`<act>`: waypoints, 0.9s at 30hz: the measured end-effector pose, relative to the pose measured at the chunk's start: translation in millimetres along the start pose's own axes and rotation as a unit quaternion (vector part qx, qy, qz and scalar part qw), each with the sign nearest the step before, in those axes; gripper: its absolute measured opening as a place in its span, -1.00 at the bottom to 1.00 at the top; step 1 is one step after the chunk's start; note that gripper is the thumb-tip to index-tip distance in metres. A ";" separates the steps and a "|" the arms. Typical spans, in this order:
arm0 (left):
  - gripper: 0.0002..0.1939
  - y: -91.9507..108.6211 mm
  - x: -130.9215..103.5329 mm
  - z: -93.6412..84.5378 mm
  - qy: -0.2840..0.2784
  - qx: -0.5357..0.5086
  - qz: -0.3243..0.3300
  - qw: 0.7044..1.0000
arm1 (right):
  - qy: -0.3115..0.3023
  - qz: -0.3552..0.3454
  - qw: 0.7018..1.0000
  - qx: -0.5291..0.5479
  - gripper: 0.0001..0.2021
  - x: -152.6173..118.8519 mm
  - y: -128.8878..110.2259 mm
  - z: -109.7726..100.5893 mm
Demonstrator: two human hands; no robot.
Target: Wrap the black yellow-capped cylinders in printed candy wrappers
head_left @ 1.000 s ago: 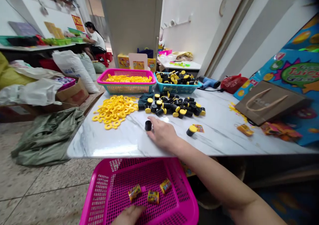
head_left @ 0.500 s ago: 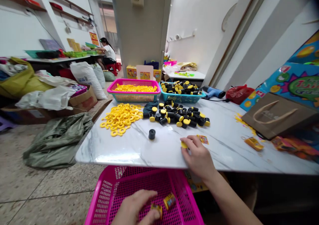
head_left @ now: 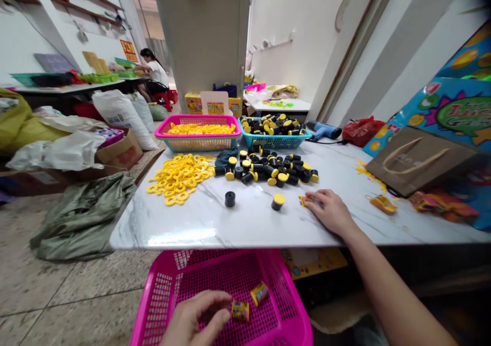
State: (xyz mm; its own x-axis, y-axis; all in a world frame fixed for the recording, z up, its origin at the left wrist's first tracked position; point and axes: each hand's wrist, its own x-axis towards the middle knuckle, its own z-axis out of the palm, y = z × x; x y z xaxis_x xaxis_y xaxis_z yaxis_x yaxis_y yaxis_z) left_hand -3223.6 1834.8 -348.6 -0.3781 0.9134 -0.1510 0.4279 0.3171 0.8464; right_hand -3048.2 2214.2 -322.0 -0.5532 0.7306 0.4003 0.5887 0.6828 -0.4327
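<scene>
Over the pink basket (head_left: 282, 279), my left hand (head_left: 199, 315) is open, thumb and fingers apart. Its fingertips are beside a small yellow printed canister (head_left: 240, 311), and a second printed canister (head_left: 259, 293) lies a little farther right in the basket. My right hand (head_left: 330, 212) rests on the tabletop with its fingers closed on a small printed label (head_left: 302, 201), most of it hidden beneath them. To the left of that hand a black cylinder with a yellow cap (head_left: 277, 202) stands upright. Farther left is a black cylinder (head_left: 230, 199) with no yellow top showing.
A heap of yellow rings (head_left: 180, 177) and a pile of black, yellow-capped cylinders (head_left: 268, 168) cover the table's far side. Behind them stand a pink-rimmed basket (head_left: 161, 131) and a teal basket (head_left: 276, 141). At right are a brown paper bag (head_left: 414, 162) and a blue tool (head_left: 324, 130).
My right hand has let go of the yellow-capped cylinder, which now stands upright, and moved right onto the label. My left hand has released the canister in the basket.
</scene>
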 end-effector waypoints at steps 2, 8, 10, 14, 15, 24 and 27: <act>-0.67 5.6 0.7 6.4 -0.001 -0.022 -0.008 1.000 | -0.038 0.010 0.999 -0.020 -0.81 6.0 10.0 -3.0; -0.68 28.5 3.8 22.8 0.028 -0.184 -0.059 0.981 | -0.090 0.045 0.986 0.131 -0.79 -58.7 -58.3 -1.7; -0.65 34.1 5.4 29.4 0.053 -0.252 -0.076 0.963 | -0.152 0.077 0.944 0.281 -0.78 -101.2 -98.9 7.8; -0.68 29.6 7.9 38.1 0.104 -0.363 -0.089 0.922 | -0.205 0.159 0.835 0.485 -0.77 -162.6 -156.6 30.0; -0.73 25.2 6.8 38.2 0.111 -0.376 -0.090 0.916 | -0.216 0.187 0.804 0.521 -0.75 -169.3 -162.5 34.9; -0.79 -3.4 -11.1 25.0 0.120 -0.363 -0.105 0.918 | -0.404 0.279 0.664 0.564 -0.69 -172.2 -149.9 64.4; -0.68 -6.5 -10.7 30.6 0.141 -0.383 -0.101 0.907 | -0.396 0.281 0.683 0.546 -0.65 -178.5 -157.3 71.0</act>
State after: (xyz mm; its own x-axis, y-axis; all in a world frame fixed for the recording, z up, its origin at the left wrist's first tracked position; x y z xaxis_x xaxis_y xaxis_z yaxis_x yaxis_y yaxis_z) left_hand -3197.3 1830.9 -368.1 -0.6267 0.7206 -0.2966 -0.3284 0.1009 0.9391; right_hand -3083.9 1976.1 -382.8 -0.8206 0.3506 -0.4514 0.2879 -0.4287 -0.8564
